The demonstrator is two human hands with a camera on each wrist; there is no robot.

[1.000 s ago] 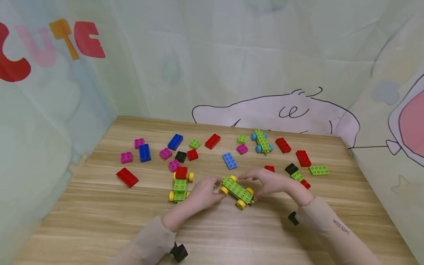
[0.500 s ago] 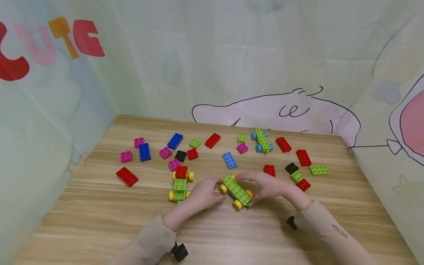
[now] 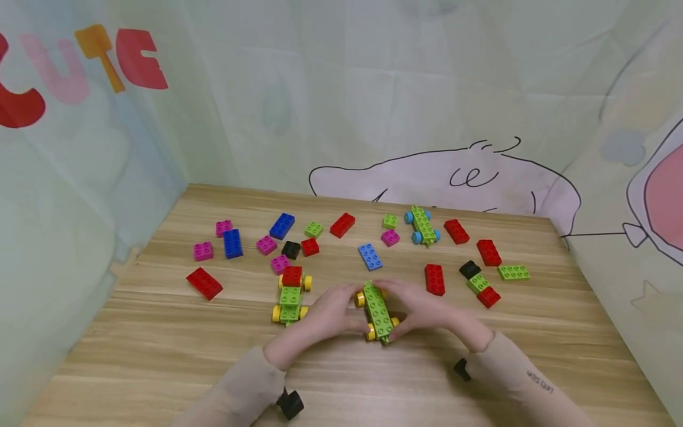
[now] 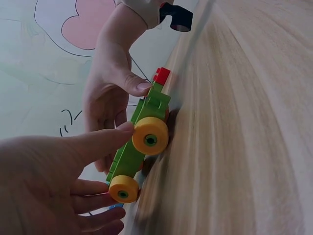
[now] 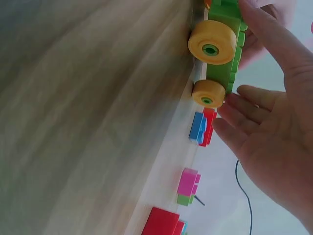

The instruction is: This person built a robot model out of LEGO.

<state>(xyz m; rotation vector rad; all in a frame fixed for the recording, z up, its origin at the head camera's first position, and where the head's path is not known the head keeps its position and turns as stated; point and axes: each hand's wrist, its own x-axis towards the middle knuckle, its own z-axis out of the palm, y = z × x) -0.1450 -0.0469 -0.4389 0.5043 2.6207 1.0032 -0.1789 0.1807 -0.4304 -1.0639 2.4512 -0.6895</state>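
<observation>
A green toy car base point(image 3: 377, 312) with studs on top and yellow wheels stands in front of me, pointing nearly straight away. My left hand point(image 3: 333, 311) holds its left side, the thumb at the rear wheel point(image 4: 150, 136) and the fingertips by the front wheel point(image 4: 123, 189). On the other side my right hand point(image 3: 421, 305) grips it, with the thumb at the rear end and the index finger near the front. The right front wheel is mostly hidden behind that hand. Left of my left hand stands another yellow-wheeled car point(image 3: 290, 305), bearing green and red bricks.
Behind are a light blue brick point(image 3: 370, 257) and a blue-wheeled green base point(image 3: 423, 226). To the right lie a red brick point(image 3: 434, 279) and a black-green-red row point(image 3: 478, 284). Pink, blue, black and red bricks lie at the back left, including a red brick point(image 3: 204, 283).
The green car base has turned clockwise, its rear swinging left until it points nearly away from me. My right hand has shifted left with it, uncovering the red brick behind.
</observation>
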